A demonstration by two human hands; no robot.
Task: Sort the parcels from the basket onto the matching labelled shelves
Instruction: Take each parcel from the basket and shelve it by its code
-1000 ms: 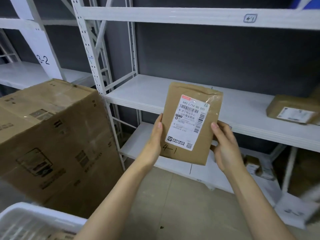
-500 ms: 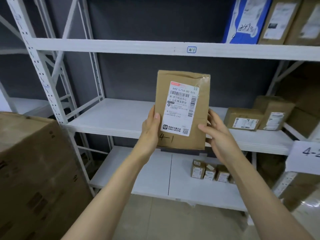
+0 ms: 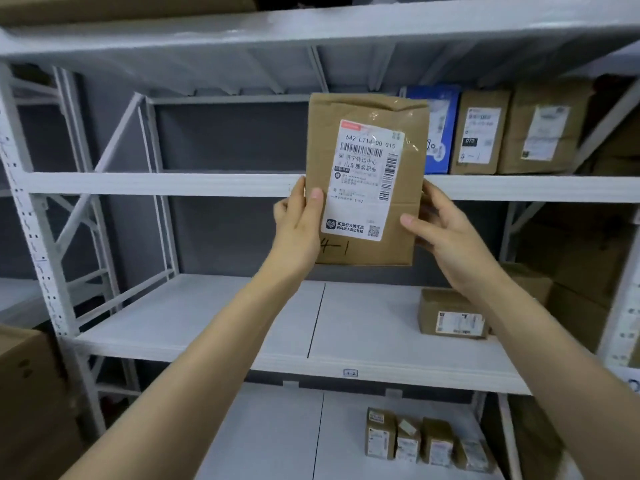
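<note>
A flat brown paper parcel (image 3: 398, 230) with a white shipping label and "4-1" handwritten near its bottom is held upright in front of the white shelving. My left hand (image 3: 299, 226) grips its left edge with the thumb on the front. My right hand (image 3: 446, 237) holds its right edge, thumb on the front and fingers behind. The parcel covers part of the front beam of the upper shelf (image 3: 156, 183). The basket is out of view.
Blue and brown parcels (image 3: 481, 133) stand at the right of the upper shelf. One brown box (image 3: 450, 315) lies on the middle shelf (image 3: 207, 327); several small boxes (image 3: 429, 438) sit on the lower shelf. A large carton (image 3: 31, 393) stands at the lower left.
The parcel has risen with both hands, from in front of the middle shelf to the level of the upper shelf beam. The view has tilted upward and moved closer to the rack.
</note>
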